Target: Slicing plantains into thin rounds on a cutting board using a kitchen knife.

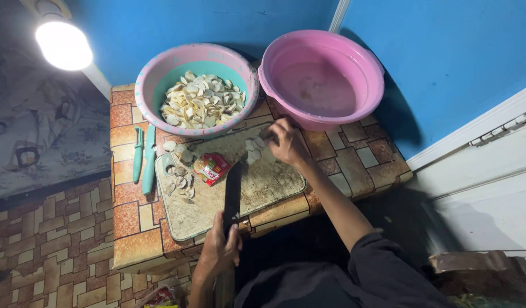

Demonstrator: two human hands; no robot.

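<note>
View from above of a low tiled table (354, 157). The left hand (220, 248), at the near edge, has its fingers closed around the handle of a long dark knife (232, 194), whose blade lies flat on the cutting board (271, 182). The right hand (287, 142), at the board's far edge, has its fingers curled on a small heap of pale slices (254, 147). Far left, a speckled pink basin (197, 88) holds more slices; far right, a pink basin (323, 77) holds water. Two teal knives (144, 157) lie left of the board, a small red packet (211, 167) on it.
</note>
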